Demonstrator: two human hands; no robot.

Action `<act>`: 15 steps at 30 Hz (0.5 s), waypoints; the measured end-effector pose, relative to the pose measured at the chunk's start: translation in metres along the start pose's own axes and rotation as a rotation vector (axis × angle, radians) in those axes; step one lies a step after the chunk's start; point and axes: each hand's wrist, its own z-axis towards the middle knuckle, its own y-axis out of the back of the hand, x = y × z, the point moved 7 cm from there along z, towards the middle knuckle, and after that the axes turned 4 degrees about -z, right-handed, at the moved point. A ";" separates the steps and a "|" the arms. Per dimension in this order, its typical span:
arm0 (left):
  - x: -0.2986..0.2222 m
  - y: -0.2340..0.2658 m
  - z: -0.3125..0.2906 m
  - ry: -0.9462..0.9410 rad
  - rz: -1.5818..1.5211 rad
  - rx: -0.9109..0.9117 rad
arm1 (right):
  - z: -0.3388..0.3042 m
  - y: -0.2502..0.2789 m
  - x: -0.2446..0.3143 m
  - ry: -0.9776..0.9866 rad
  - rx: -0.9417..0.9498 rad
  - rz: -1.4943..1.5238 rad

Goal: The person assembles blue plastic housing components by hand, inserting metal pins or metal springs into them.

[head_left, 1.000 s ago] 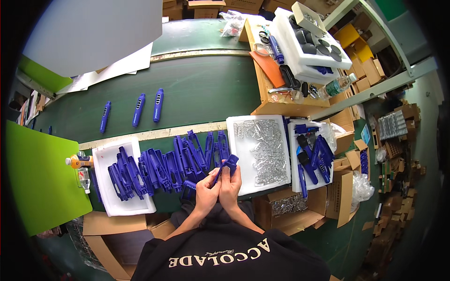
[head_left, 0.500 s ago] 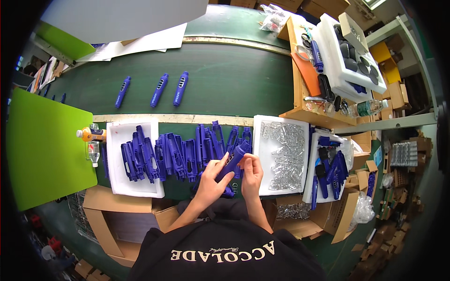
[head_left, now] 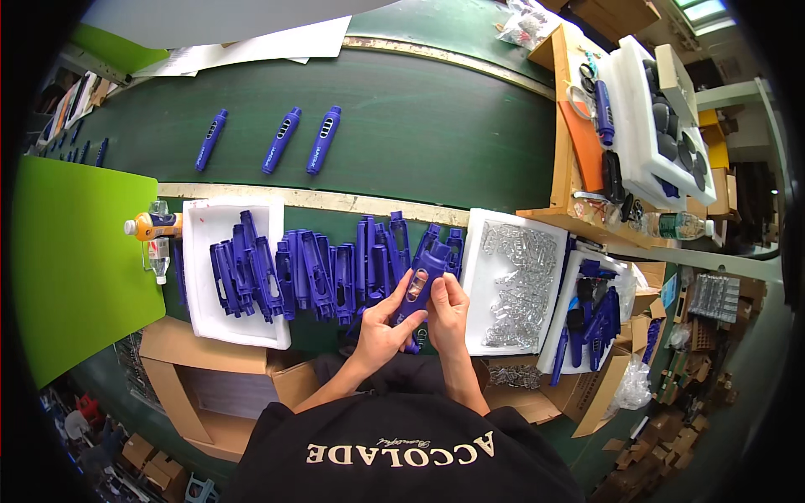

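A blue plastic tube-shaped housing (head_left: 429,267) with an oval window leans up between my two hands, above the near side of the bench. My left hand (head_left: 381,337) is closed round its left side and lower end. From the right, my right hand (head_left: 449,317) grips it, with thumb and fingers bent against its side. Skin shows through the oval window. Just beyond my hands stand and lean several like blue housings (head_left: 317,272), and more lie in a white foam tray (head_left: 277,331) to the left. A second foam tray (head_left: 475,285), at right, holds many small clear plastic parts (head_left: 520,281).
Three finished-looking blue tubes (head_left: 324,141) lie on the green belt beyond a pale rail (head_left: 335,199). A wooden shelf (head_left: 563,180) with scissors and tools stands at right. Bottles (head_left: 159,226) stand by a lime-green panel (head_left: 84,260). Open cartons (head_left: 201,356) flank my body below.
The housing in my hands has turned so that its oval window faces up, and it stands more upright. My right fingers have come down onto its side. The whole view has shifted slightly.
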 end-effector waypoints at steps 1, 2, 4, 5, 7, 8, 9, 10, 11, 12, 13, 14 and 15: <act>0.001 0.000 0.004 0.004 0.001 -0.006 | 0.004 -0.001 -0.001 -0.004 0.007 0.011; 0.000 0.000 0.010 -0.045 0.041 -0.022 | 0.007 -0.004 -0.002 -0.023 0.023 0.026; -0.009 0.000 0.030 0.017 0.060 -0.018 | 0.020 -0.005 -0.003 -0.073 -0.040 0.021; -0.004 0.008 0.050 0.029 0.040 -0.044 | 0.029 -0.003 -0.007 -0.119 -0.090 0.011; -0.003 0.033 0.100 0.016 0.127 -0.164 | 0.039 0.006 -0.014 -0.074 -0.131 -0.131; -0.003 0.051 0.129 -0.035 0.250 -0.269 | 0.039 0.025 -0.016 -0.058 -0.196 -0.241; -0.010 0.072 0.158 -0.117 0.383 -0.331 | 0.039 0.043 -0.021 -0.045 -0.254 -0.346; -0.013 0.099 0.186 -0.230 0.592 -0.389 | 0.037 0.063 -0.021 -0.057 -0.349 -0.409; -0.025 0.113 0.210 -0.393 0.722 -0.475 | 0.036 0.090 -0.020 -0.008 -0.424 -0.461; -0.030 0.127 0.234 -0.540 0.803 -0.552 | 0.032 0.119 -0.019 0.017 -0.514 -0.585; -0.031 0.129 0.258 -0.653 1.036 -0.571 | 0.029 0.150 -0.018 0.041 -0.605 -0.709; -0.027 0.136 0.280 -0.650 1.099 -0.578 | 0.033 0.171 -0.021 0.046 -0.620 -0.709; -0.024 0.132 0.297 -0.605 1.144 -0.602 | 0.038 0.193 -0.017 0.080 -0.655 -0.839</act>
